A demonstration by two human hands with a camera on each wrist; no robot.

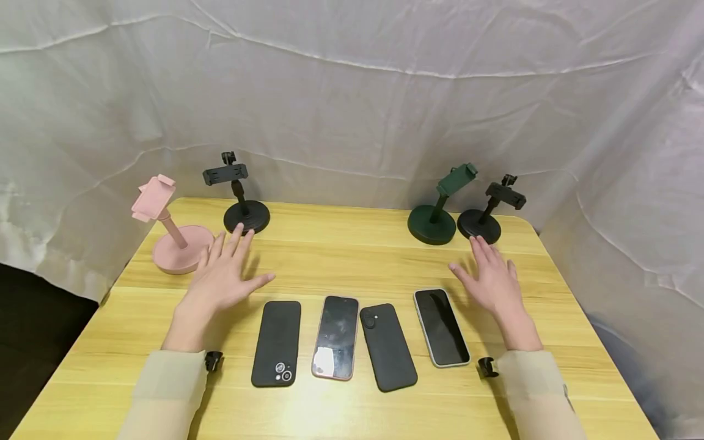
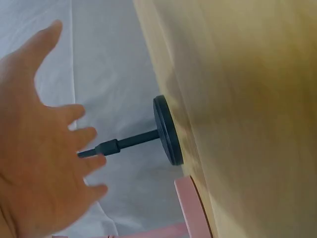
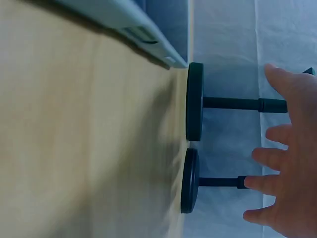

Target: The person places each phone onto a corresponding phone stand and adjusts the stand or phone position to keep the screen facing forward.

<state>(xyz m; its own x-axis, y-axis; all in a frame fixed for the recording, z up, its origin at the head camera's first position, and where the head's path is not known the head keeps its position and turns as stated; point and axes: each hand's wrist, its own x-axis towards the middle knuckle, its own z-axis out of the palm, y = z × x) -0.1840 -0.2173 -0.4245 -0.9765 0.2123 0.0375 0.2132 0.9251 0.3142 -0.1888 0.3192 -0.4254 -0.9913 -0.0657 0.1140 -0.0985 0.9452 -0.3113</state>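
Observation:
My left hand (image 1: 221, 276) is held above the table with fingers spread, holding nothing, near a pink phone stand (image 1: 181, 247) and a black phone stand (image 1: 245, 215). On the other side my right hand (image 1: 493, 280) hovers with its fingers apart, also holding nothing. Closest to it are a second black phone stand (image 1: 479, 226) and a green phone stand (image 1: 431, 224). Between the hands lie a black phone (image 1: 277, 339) back up, a pink-edged phone (image 1: 337, 333) screen up, another black phone (image 1: 388, 347) back up, and a light-edged phone (image 1: 442, 328) screen up.
The wooden table (image 1: 341, 250) ends at a pale cloth (image 1: 352, 122) hung behind and along the sides. Small black clips (image 1: 212, 360) sit by both sleeve cuffs. The stands line the table's far edge.

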